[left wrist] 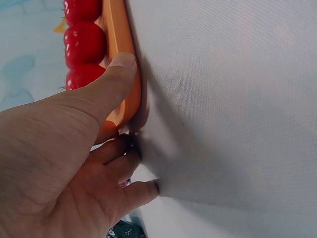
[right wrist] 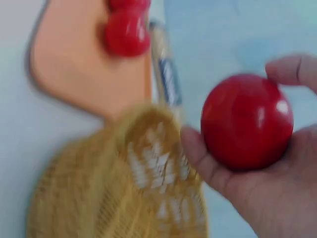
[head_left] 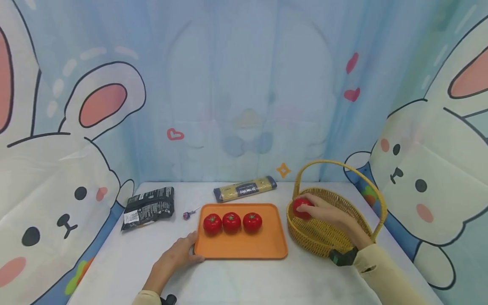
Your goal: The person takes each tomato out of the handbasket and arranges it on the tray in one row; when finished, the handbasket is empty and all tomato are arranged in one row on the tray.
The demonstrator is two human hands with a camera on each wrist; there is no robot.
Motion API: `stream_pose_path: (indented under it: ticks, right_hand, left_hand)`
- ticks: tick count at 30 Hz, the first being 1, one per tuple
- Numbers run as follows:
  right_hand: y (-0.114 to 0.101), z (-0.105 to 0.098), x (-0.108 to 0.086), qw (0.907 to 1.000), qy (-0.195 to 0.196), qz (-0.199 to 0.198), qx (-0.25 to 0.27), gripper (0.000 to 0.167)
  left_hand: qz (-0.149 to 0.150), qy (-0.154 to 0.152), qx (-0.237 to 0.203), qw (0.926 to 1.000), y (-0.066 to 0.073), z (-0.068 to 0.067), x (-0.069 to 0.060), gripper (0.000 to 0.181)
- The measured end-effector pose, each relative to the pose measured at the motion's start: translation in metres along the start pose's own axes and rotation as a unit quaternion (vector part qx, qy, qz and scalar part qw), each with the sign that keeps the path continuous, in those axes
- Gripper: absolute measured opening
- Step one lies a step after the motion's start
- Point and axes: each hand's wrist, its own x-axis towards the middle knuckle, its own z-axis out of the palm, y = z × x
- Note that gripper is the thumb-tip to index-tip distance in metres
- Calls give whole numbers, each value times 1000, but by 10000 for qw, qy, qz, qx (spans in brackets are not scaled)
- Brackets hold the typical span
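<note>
My right hand [head_left: 322, 210] holds a red tomato [head_left: 302, 208] over the left side of a yellow woven basket [head_left: 314, 243]. The right wrist view shows this tomato [right wrist: 246, 122] between thumb and fingers, above the blurred basket [right wrist: 74, 183]. On the left, my left hand [head_left: 178, 253] grips the near left corner of an orange tray [head_left: 244, 248]. Its thumb [left wrist: 119, 74] lies on the tray rim, while other fingers [left wrist: 121, 156] curl beside the corner. Three tomatoes [head_left: 231, 223] sit in a row on the tray.
A black packet [head_left: 149, 207] lies at the back left, with a small wrapped lollipop [head_left: 187, 215] beside the tray. Behind the tray is a yellow pasta pack [head_left: 245, 189]. The basket's tall handle [head_left: 335, 161] arches above the right arm. A printed curtain [head_left: 244, 84] hangs behind the table.
</note>
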Motion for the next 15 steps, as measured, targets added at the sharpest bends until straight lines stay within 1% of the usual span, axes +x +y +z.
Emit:
stream_pose_path:
  ticks: [3, 6, 10, 13, 14, 15]
  right_hand:
    - [-15, 18, -2, 9986, 361, -244, -311, 50]
    - [-25, 39, 1, 9935, 869, -203, -713, 57]
    - [-30, 65, 9, 9860, 1324, -208, -991, 63]
    - [-28, 80, 15, 9820, 1465, -361, -1133, 62]
    - [-28, 85, 17, 9809, 1507, -351, -1175, 61]
    - [-27, 90, 20, 9798, 1545, -383, -1210, 60]
  left_hand:
    - [-45, 19, 49, 10000, -7, 3, 4, 97]
    - [-110, -21, 7, 9999, -12, 5, 8, 98]
    - [-45, -19, -41, 10000, -16, 7, 11, 99]
    - [66, 16, -54, 10000, -13, 5, 8, 97]
    - [57, 22, -64, 10000, -10, 3, 5, 96]
    - [7, 15, -54, 10000, -4, -1, 0, 95]
